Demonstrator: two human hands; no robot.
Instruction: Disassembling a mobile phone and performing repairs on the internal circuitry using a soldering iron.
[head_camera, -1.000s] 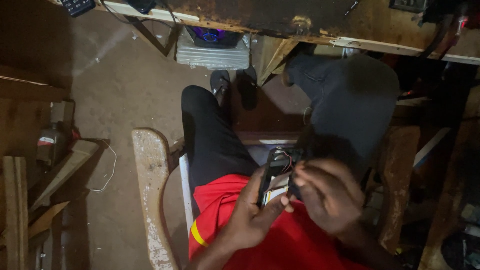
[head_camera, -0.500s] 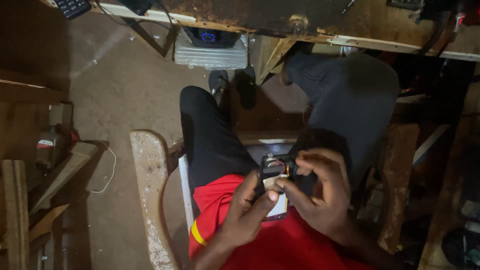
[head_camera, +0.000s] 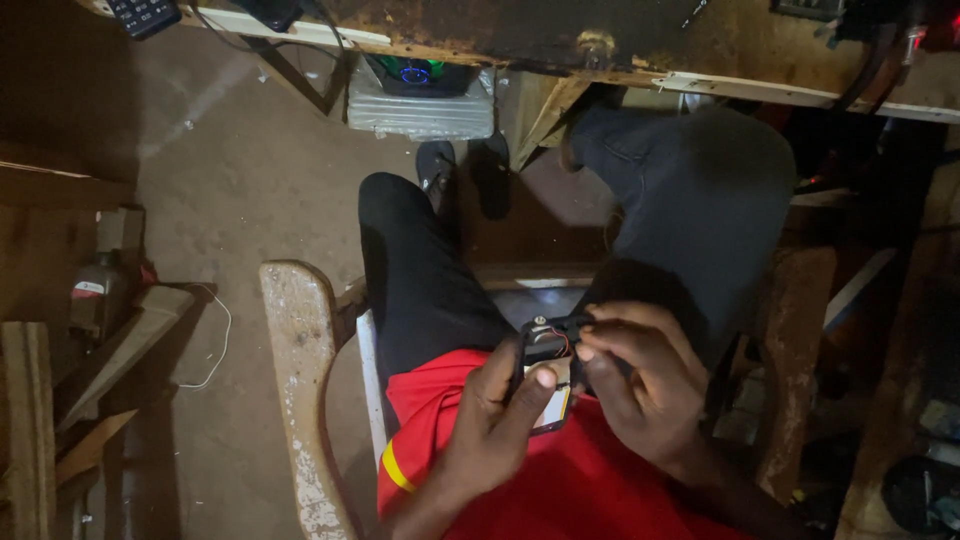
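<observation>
Head view: left hand (head_camera: 490, 425) clamps the opened phone (head_camera: 548, 375) steady over the lap while right hand (head_camera: 640, 385) fingertips pinch its top edge.

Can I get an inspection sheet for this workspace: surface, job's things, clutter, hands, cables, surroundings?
Surface: no table in use; work done over the lap, above a worn wooden bench.
Job's things: small opened phone, internals and thin wires exposed at its top.
Clutter: wood planks at left; a bottle among them.
Hands: left hand grips the phone, thumb on its face; right hand has fingers at its upper edge.
Cables: white wire on the floor.
Surroundings: dirt floor, rusty workbench edge, grey box beneath it.
</observation>
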